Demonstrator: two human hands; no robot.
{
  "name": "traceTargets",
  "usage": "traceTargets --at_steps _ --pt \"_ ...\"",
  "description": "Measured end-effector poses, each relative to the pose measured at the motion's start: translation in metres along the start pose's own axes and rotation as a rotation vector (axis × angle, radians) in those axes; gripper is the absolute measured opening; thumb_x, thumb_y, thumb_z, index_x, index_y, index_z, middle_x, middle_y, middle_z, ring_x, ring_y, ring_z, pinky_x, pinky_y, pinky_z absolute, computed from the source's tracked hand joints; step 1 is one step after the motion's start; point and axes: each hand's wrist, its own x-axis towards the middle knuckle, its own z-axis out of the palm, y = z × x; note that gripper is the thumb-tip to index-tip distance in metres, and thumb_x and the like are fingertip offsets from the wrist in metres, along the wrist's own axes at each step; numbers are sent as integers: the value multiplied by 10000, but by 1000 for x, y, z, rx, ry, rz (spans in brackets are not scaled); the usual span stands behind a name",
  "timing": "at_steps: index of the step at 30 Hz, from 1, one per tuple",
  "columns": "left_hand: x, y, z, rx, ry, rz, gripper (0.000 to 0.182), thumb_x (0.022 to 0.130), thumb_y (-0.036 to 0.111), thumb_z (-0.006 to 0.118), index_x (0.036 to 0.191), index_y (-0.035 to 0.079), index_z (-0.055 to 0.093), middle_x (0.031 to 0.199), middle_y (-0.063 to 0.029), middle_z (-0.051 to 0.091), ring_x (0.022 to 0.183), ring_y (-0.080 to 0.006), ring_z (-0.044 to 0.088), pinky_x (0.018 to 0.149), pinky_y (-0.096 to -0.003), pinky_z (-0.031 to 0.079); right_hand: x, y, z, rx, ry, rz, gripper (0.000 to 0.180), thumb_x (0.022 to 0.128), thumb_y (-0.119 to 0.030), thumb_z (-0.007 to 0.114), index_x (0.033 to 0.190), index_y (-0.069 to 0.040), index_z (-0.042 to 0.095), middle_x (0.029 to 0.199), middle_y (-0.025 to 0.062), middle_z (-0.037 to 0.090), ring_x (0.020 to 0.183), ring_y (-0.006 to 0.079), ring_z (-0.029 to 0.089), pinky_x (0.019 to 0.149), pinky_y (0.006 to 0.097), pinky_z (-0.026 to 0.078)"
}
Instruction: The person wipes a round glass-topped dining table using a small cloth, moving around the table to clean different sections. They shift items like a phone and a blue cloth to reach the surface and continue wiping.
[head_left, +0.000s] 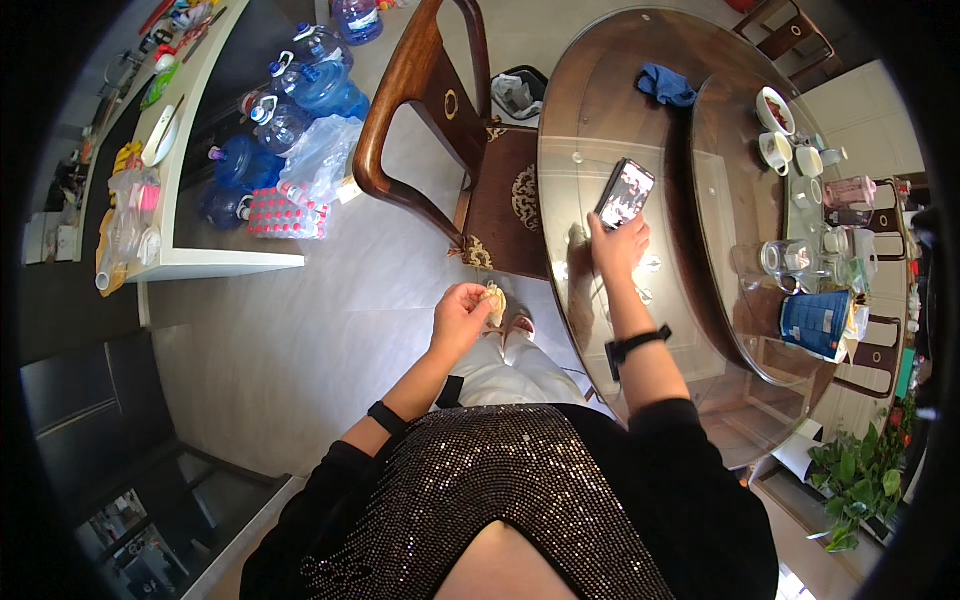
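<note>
My left hand pinches a small, pale, crumpled piece of food between thumb and fingers, above the floor beside the table. My right hand reaches over the glass-topped round wooden table and grips the lower end of a smartphone, whose screen is lit. Whether the phone rests on the glass or is raised off it, I cannot tell. A crumpled blue cloth lies farther back on the table.
A wooden armchair stands against the table's left side, a waste bin behind it. Bowls, cups, glass jars and a blue bag crowd the raised turntable. Large water bottles and a bottle pack sit by the counter.
</note>
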Motion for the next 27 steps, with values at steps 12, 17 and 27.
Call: traceTargets --at_steps 12,17,27 --pt "31 6 -58 -146 -74 -28 260 874 183 719 1051 16 629 876 -32 676 745 -84 607 640 -238 506 -166 -43 -10 601 -575 -559 356 849 -206 712 1127 -14 600 1110 174 580 911 298 611 743 379 519" --pt "77 7 -134 -100 -40 -7 225 865 131 709 1021 -8 626 831 -47 670 698 -84 595 600 -231 478 -135 -117 2 758 -564 -293 195 903 -177 667 841 7 670 705 104 624 665 226 615 624 320 504" --pt "177 18 -362 -54 83 -16 250 880 184 699 1063 29 627 913 -27 668 765 -90 626 626 -225 493 -132 -296 -24 821 -186 -317 661 770 -256 783 1297 22 496 934 149 705 810 227 707 731 311 550"
